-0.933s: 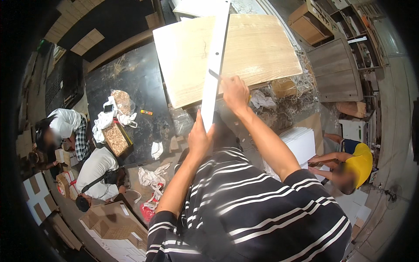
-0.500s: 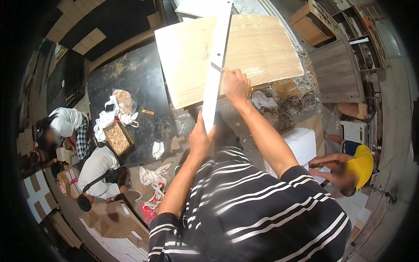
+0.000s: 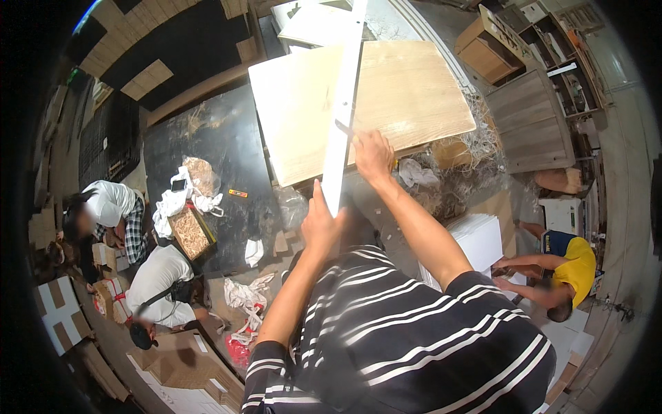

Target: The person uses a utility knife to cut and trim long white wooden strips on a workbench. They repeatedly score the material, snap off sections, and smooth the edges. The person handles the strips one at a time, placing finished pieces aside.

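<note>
A long white strip (image 3: pixel 338 148) with small holes lies lengthwise across a light wood-grain board (image 3: pixel 407 90), its near end sticking out past the board's front edge. My left hand (image 3: pixel 322 222) is closed round that near end, thumb and fingers on either side. In my right hand (image 3: pixel 373 154) is a utility knife (image 3: pixel 341 126); its dark blade rests across the strip's right edge, and a bit of yellow handle shows beside my palm. Most of the handle is hidden by my fingers.
Left of the board, a black tabletop (image 3: pixel 238 138) bears a box of wood shavings (image 3: pixel 191 232), white cloths and a yellow-red small pack (image 3: pixel 238 194). White panels (image 3: pixel 472 238) are stacked at right. Two people crouch at left; a person in yellow (image 3: pixel 578 269) works at right.
The whole view has tilted, so the board and strip appear lower. My hands keep their grips, and the knife blade sits slightly nearer to me along the strip.
</note>
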Action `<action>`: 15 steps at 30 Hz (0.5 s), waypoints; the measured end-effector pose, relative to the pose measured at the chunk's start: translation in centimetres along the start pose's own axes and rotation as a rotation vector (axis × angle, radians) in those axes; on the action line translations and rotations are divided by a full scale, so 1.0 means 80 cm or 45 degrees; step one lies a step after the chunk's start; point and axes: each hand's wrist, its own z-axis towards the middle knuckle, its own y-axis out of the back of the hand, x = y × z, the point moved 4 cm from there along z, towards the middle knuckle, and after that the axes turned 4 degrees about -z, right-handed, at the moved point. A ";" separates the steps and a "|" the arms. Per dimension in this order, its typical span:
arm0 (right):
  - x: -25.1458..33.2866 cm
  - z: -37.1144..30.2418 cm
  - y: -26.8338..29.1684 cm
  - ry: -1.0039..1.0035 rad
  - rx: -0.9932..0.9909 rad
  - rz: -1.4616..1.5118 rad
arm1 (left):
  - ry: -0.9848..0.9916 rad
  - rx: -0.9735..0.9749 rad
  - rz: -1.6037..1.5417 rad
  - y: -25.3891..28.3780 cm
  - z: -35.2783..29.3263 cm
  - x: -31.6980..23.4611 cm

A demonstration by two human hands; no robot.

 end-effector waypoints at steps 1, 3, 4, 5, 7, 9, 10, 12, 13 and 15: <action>-0.001 0.002 0.000 -0.004 -0.002 -0.008 | 0.036 0.049 0.021 -0.002 0.003 -0.001; -0.004 0.017 -0.001 -0.023 -0.018 -0.002 | 0.056 0.101 0.066 -0.004 0.009 -0.003; -0.005 0.030 -0.001 -0.033 -0.034 0.011 | 0.059 0.111 0.070 -0.004 0.010 -0.003; -0.006 0.043 0.000 -0.045 -0.074 0.036 | 0.075 0.124 0.081 -0.004 0.010 -0.003; -0.004 0.057 -0.003 -0.003 -0.039 -0.027 | 0.090 0.143 0.110 -0.004 0.008 0.000; -0.002 0.066 -0.007 0.026 0.017 -0.121 | 0.091 0.153 0.156 -0.004 0.007 0.002; -0.001 0.068 -0.006 0.032 -0.029 -0.100 | 0.087 0.137 0.125 -0.004 0.006 0.002; -0.001 0.073 -0.008 0.025 -0.034 -0.065 | 0.084 0.145 0.113 -0.004 0.005 0.003; -0.002 0.077 -0.009 0.027 -0.058 -0.064 | 0.092 0.152 0.121 -0.003 0.005 0.003; -0.003 0.094 -0.009 0.058 -0.136 -0.035 | 0.068 0.138 0.089 0.000 0.004 0.002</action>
